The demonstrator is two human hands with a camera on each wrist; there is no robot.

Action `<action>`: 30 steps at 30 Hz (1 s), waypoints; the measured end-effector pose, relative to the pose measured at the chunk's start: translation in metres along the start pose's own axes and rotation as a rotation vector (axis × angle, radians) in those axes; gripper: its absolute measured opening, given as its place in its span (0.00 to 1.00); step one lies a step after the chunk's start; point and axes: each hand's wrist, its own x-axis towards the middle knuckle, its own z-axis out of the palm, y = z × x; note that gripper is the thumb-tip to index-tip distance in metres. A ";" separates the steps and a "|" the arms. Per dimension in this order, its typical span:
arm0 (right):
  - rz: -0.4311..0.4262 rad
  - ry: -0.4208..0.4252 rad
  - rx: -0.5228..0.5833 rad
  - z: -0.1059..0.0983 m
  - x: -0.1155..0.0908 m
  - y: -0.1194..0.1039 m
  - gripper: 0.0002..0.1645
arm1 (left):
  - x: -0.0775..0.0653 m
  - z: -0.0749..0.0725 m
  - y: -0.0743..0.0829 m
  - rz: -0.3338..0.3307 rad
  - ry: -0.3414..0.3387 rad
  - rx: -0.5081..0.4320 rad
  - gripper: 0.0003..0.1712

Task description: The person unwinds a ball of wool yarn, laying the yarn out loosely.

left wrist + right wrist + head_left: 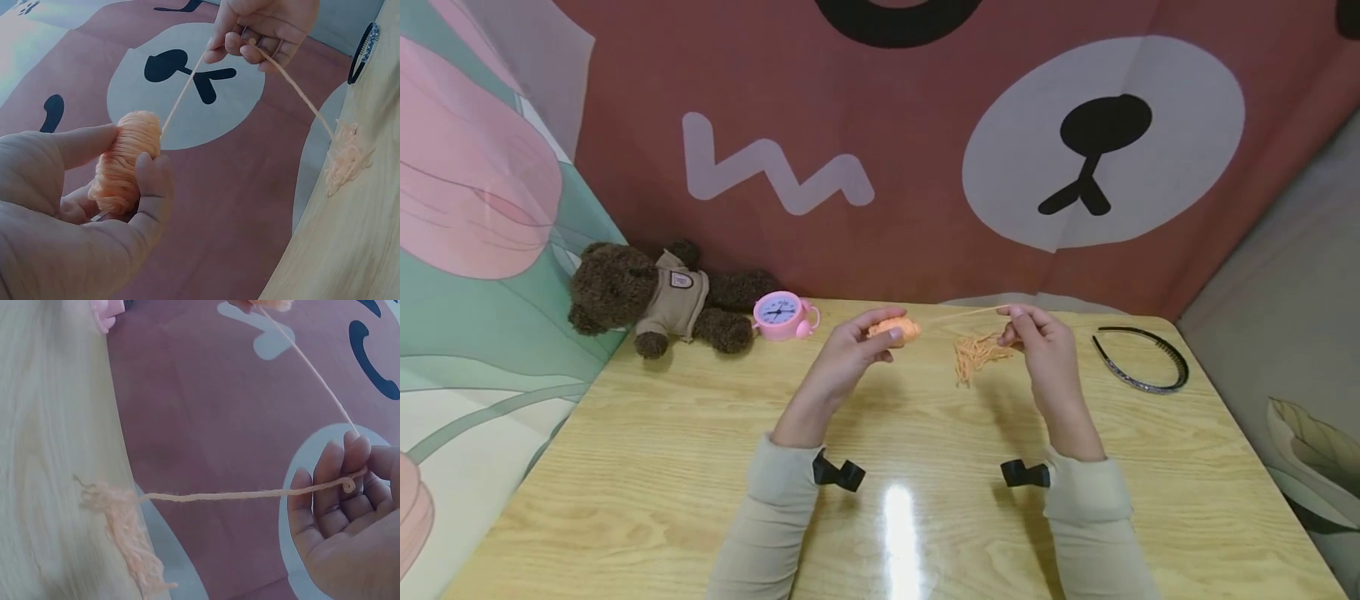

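Note:
Between thumb and fingers, my left hand (842, 354) holds a small wound bundle of orange yarn (130, 156) above the table. A single strand (315, 375) runs taut from the bundle across to my right hand (1043, 346). Thumb and index finger of the right hand pinch this strand, which passes over the curled fingers with a small loop in the palm. From there the yarn goes down to a loose, tangled pile of orange yarn (976, 357) on the tabletop, near and below the right hand.
A pink alarm clock (777, 315) stands at the back, left of the left hand. Beside it a brown teddy bear (673, 292) lies on its side. A black headband (1180, 367) rests on the wooden table (662, 467) at the right. A patterned cloth (910, 233) hangs behind.

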 end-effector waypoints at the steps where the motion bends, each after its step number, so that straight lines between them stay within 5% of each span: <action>1: -0.002 0.007 0.005 -0.001 0.000 0.000 0.21 | 0.000 0.000 0.000 0.002 0.002 0.005 0.22; 9: 0.000 0.055 0.122 -0.016 0.001 -0.001 0.24 | 0.000 -0.002 -0.002 -0.021 0.066 -0.078 0.20; 19: 0.054 0.181 0.167 -0.038 0.003 -0.005 0.23 | 0.003 -0.008 0.001 0.037 0.177 -0.217 0.17; 30: 0.049 0.231 0.209 -0.043 0.004 -0.005 0.23 | 0.002 -0.011 0.000 0.024 0.160 -0.089 0.21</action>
